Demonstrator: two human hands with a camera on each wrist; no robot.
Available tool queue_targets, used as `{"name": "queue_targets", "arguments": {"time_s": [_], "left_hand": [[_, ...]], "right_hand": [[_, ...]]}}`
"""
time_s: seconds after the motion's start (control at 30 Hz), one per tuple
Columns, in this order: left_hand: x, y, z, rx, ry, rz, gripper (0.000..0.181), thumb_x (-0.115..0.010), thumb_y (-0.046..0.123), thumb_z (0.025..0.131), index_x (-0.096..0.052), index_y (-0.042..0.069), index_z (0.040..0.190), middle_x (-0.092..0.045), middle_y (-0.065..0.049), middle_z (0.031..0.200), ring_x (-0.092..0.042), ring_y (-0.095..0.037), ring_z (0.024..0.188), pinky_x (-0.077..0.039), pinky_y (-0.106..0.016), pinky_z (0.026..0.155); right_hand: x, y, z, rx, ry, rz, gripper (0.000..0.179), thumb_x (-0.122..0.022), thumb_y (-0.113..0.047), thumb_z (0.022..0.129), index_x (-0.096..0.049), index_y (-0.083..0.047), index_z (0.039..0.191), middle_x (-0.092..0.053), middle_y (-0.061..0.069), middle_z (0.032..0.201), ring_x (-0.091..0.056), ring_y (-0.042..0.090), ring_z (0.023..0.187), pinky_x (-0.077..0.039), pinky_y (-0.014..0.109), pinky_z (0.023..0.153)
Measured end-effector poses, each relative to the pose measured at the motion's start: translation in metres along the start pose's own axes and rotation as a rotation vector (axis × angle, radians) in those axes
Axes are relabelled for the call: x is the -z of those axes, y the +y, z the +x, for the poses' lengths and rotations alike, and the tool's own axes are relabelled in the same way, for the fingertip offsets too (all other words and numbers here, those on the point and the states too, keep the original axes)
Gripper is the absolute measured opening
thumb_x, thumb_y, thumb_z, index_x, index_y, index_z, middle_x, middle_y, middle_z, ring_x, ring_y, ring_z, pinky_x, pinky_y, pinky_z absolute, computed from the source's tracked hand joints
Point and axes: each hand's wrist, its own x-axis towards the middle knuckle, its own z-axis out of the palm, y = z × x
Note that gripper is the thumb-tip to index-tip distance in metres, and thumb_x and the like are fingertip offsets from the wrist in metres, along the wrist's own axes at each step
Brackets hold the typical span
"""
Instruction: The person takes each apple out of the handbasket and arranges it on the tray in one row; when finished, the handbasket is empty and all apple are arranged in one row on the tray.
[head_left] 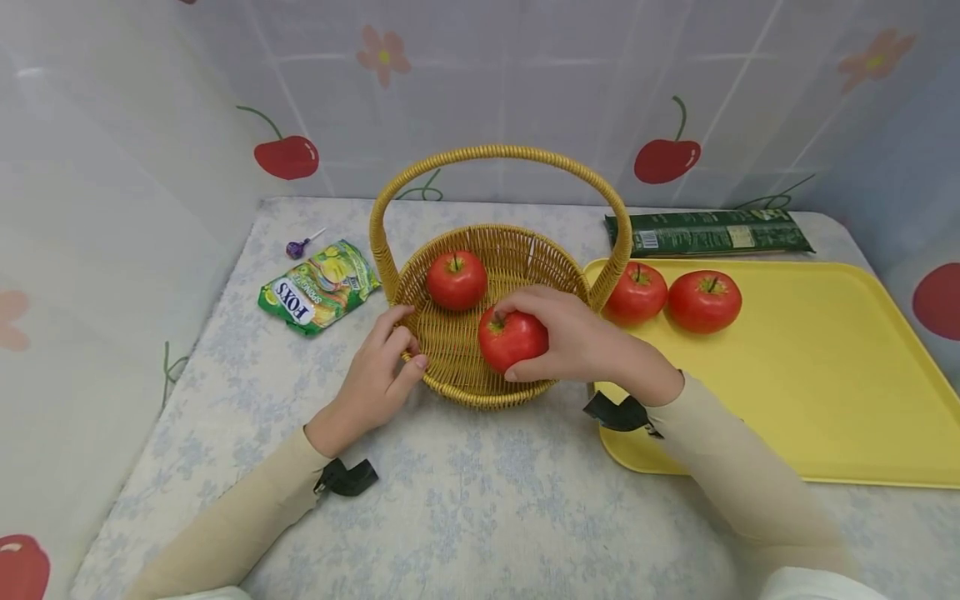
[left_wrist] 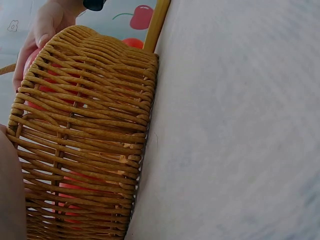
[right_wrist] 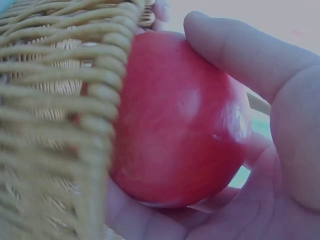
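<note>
A round wicker basket [head_left: 463, 393] with a tall arched handle stands on the cloth, one red apple [head_left: 457, 282] inside at its back left. My right hand [head_left: 573, 337] grips another red apple [head_left: 510, 343] over the basket's front right part; the right wrist view shows fingers and thumb wrapped about this apple [right_wrist: 180, 120], close against the rim. At the basket's left front rim, my left hand [head_left: 378, 375] holds on with bent fingers reaching over the edge. In the left wrist view the woven wall [left_wrist: 85, 130] hides much of the contents.
On the right lies a yellow tray [head_left: 817, 375] bearing two red apples [head_left: 705, 302], one partly behind the handle. A long dark green packet [head_left: 712, 232] lies behind the tray. Left of the basket are a green FOX'S candy bag [head_left: 321, 287] and a purple lollipop [head_left: 297, 248].
</note>
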Motion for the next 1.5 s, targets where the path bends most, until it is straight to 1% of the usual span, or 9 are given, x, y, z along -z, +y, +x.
{"name": "queue_targets", "arguments": {"time_s": [0.13,0.33,0.5,0.67,0.8,0.93,1.1,1.27,1.5], "left_hand": [[0.001,0.000,0.001,-0.005,0.003,0.002,0.058,-0.031,0.058,0.107,-0.052,0.008,0.089,-0.050,-0.030,0.142,-0.055,-0.043,0.130,-0.050,-0.057,0.090],[0.000,0.000,0.002,-0.016,0.010,0.003,0.061,-0.029,0.060,0.107,-0.052,0.007,0.088,-0.050,-0.031,0.141,-0.054,-0.042,0.130,-0.049,-0.059,0.092],[0.001,0.001,0.003,-0.019,0.009,0.003,0.062,-0.028,0.061,0.107,-0.052,0.007,0.088,-0.050,-0.031,0.141,-0.055,-0.042,0.130,-0.049,-0.059,0.091],[0.002,0.001,0.004,-0.014,0.000,0.002,0.062,-0.028,0.062,0.106,-0.052,0.008,0.088,-0.050,-0.031,0.142,-0.055,-0.043,0.128,-0.050,-0.058,0.089],[0.002,0.000,0.003,-0.010,-0.005,0.004,0.062,-0.028,0.062,0.106,-0.052,0.008,0.088,-0.049,-0.031,0.143,-0.055,-0.043,0.128,-0.049,-0.057,0.089],[0.001,-0.001,0.002,-0.007,-0.017,0.004,0.063,-0.027,0.063,0.106,-0.052,0.008,0.089,-0.049,-0.030,0.144,-0.054,-0.043,0.130,-0.049,-0.056,0.091],[0.001,-0.001,0.002,-0.011,-0.017,0.002,0.063,-0.027,0.064,0.105,-0.052,0.009,0.089,-0.049,-0.030,0.144,-0.054,-0.043,0.131,-0.049,-0.056,0.090],[0.001,-0.001,0.001,-0.018,0.005,0.003,0.063,-0.028,0.063,0.105,-0.053,0.008,0.089,-0.049,-0.031,0.143,-0.055,-0.043,0.129,-0.049,-0.058,0.092],[0.000,-0.001,0.000,-0.012,-0.005,-0.002,0.063,-0.027,0.064,0.105,-0.053,0.008,0.089,-0.049,-0.031,0.143,-0.054,-0.043,0.130,-0.048,-0.057,0.093]], "right_hand": [[0.012,0.002,-0.013,0.011,-0.004,-0.010,0.062,-0.090,-0.029,0.076,-0.061,-0.020,0.130,-0.059,0.003,0.135,-0.056,0.023,0.122,-0.059,0.044,0.089],[0.028,0.007,-0.039,0.031,0.019,-0.016,0.063,-0.091,-0.030,0.076,-0.061,-0.018,0.130,-0.056,0.008,0.143,-0.055,0.028,0.126,-0.060,0.046,0.088],[0.040,0.012,-0.063,0.028,0.045,-0.027,0.061,-0.091,-0.031,0.077,-0.062,-0.018,0.128,-0.058,0.006,0.141,-0.055,0.026,0.125,-0.060,0.042,0.084],[0.049,0.020,-0.087,0.017,0.093,-0.042,0.062,-0.092,-0.028,0.075,-0.062,-0.020,0.128,-0.059,0.006,0.139,-0.054,0.025,0.123,-0.059,0.032,0.079],[0.056,0.030,-0.102,0.007,0.127,-0.014,0.064,-0.093,-0.020,0.074,-0.061,-0.019,0.130,-0.055,0.008,0.144,-0.050,0.016,0.124,-0.058,0.026,0.075],[0.062,0.042,-0.116,-0.009,0.183,-0.025,0.068,-0.094,-0.014,0.071,-0.061,-0.020,0.130,-0.057,0.001,0.136,-0.049,0.002,0.114,-0.058,0.024,0.072],[0.072,0.058,-0.132,-0.051,0.266,-0.061,0.075,-0.095,-0.007,0.067,-0.060,-0.017,0.132,-0.054,-0.011,0.129,-0.049,-0.003,0.111,-0.055,0.016,0.070],[0.082,0.071,-0.143,-0.153,0.373,-0.050,0.074,-0.093,0.003,0.063,-0.062,-0.009,0.129,-0.053,-0.021,0.121,-0.049,-0.003,0.105,-0.049,0.008,0.068],[0.100,0.088,-0.158,-0.325,0.448,-0.018,0.074,-0.088,0.006,0.072,-0.053,-0.002,0.137,-0.044,-0.029,0.120,-0.043,-0.003,0.101,-0.045,0.004,0.063]]}}
